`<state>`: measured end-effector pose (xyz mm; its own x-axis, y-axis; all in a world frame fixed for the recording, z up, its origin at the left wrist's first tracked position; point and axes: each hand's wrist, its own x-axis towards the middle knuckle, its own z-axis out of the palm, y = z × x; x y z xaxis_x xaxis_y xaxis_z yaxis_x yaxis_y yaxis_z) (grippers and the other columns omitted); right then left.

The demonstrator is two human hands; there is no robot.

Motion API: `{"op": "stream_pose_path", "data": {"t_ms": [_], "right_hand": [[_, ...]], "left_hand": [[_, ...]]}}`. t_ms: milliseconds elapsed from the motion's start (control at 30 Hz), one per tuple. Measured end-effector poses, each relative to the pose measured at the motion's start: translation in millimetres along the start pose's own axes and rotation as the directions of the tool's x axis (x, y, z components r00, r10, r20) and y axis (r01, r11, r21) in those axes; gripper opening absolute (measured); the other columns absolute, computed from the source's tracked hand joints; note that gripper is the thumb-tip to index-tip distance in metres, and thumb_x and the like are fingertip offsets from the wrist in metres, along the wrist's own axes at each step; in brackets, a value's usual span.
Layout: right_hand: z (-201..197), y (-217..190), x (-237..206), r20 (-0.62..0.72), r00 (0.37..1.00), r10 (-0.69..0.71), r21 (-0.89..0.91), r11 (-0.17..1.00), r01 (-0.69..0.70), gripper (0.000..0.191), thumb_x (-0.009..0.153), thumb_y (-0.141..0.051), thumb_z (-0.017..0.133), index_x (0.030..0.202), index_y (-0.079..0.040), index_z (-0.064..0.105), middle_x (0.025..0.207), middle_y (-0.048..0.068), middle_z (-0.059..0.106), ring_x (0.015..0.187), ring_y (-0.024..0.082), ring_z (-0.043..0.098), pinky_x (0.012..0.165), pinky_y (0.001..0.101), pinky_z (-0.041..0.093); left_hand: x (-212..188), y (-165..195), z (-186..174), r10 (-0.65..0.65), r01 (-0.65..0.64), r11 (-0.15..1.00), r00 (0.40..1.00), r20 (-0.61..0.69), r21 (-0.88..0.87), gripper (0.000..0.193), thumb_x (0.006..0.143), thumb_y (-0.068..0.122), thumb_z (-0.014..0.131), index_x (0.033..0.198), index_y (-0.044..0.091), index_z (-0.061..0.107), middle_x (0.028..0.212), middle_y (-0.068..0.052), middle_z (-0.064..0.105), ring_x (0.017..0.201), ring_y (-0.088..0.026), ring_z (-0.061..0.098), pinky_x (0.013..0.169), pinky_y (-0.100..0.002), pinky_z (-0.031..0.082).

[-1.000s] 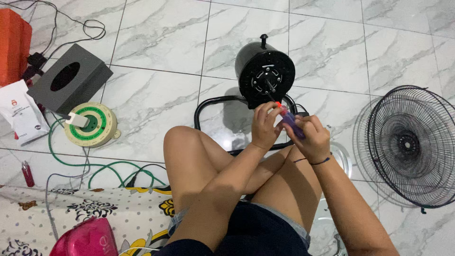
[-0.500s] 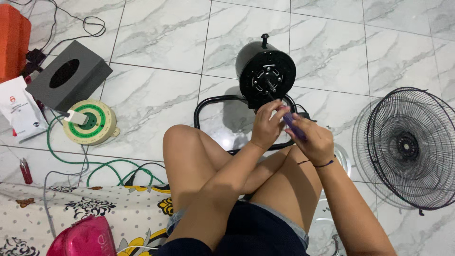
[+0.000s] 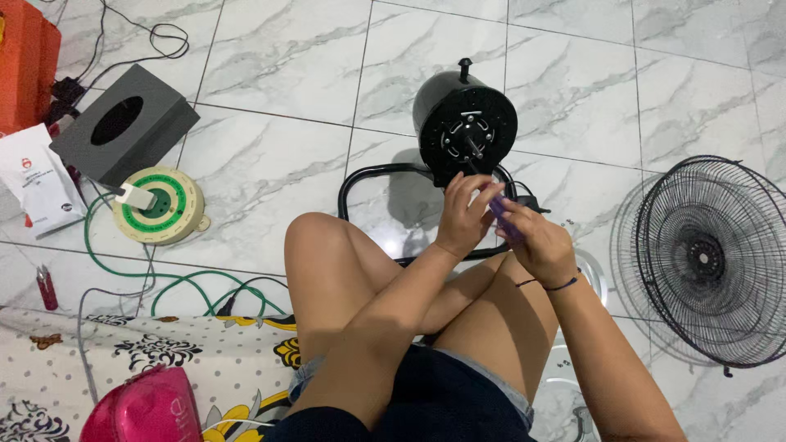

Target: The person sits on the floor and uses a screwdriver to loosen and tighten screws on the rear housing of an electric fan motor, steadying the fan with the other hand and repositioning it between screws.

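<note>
White marble floor tiles, a person seated on them working at a black fan motor housing [image 3: 464,123].

Both hands meet just below the housing's front face: the right hand [image 3: 542,243] is curled around a purple-handled screwdriver [image 3: 501,219], and the left hand [image 3: 463,214] has its fingers half bent, tips touching the tool's handle. Behind the fingers a black tube stand [image 3: 368,176] loops under the housing. Well to the right of them lies a black wire fan grille [image 3: 711,258]. Far to the left sit a round cable reel [image 3: 159,205] with a green cord, and a grey tissue box [image 3: 123,124].
</note>
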<state>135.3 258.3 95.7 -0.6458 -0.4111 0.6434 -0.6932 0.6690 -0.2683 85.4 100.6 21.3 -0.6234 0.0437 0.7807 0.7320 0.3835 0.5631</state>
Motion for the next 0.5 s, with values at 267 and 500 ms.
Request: {"op": "stream_pose_path", "data": {"t_ms": [267,500], "right_hand": [[-3.7,-11.9,9.4,-0.028,0.999,0.041,-0.025,0.999,-0.041,0.040,0.075,-0.012,0.087,0.107,-0.006,0.063,0.107,0.023,0.068,0.094,0.035,0.070,0.075,0.0369,0.059],[-7.8,-10.6,13.0,-0.039,0.999,-0.021,-0.039,0.999,0.020,0.033,0.086,0.000,0.081,0.114,-0.002,0.064,0.114,0.018,0.072,0.099,0.031,0.073,0.080,0.0355,0.061]], "left_hand": [[3.1,-8.2,6.8,-0.001,-0.001,1.000,0.999,0.054,0.031,0.033,0.093,0.001,0.066,0.122,0.016,0.066,0.121,-0.001,0.067,0.117,-0.021,0.064,0.123,-0.053,0.038],[5.3,-8.6,-3.3,0.040,-0.038,0.999,0.998,0.044,-0.032,0.045,0.088,0.003,0.070,0.131,0.012,0.060,0.125,-0.009,0.063,0.121,-0.030,0.062,0.118,-0.052,0.040]]}}
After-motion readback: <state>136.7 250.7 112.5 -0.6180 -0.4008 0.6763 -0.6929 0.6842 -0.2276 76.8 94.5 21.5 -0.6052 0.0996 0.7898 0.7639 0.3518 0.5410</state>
